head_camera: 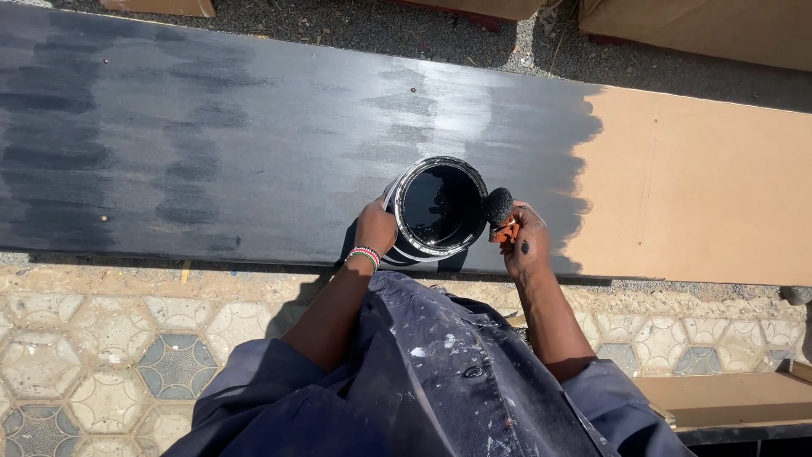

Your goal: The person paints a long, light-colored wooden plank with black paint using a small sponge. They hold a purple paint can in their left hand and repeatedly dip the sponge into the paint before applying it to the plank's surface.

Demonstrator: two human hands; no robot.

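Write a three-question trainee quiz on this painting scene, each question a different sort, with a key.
1. True or false: the left hand steadies the paint can.
2. The right hand holds: A) a foam applicator B) a hammer C) a rag.
3. Fill in: the board's unpainted part lies toward its ___ end.

Key: 1 true; 2 A; 3 right.

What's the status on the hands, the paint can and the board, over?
Left hand steadying open black paint can. Right hand holding small roller at can's rim. Board painted black except its right end. Nothing in the way.
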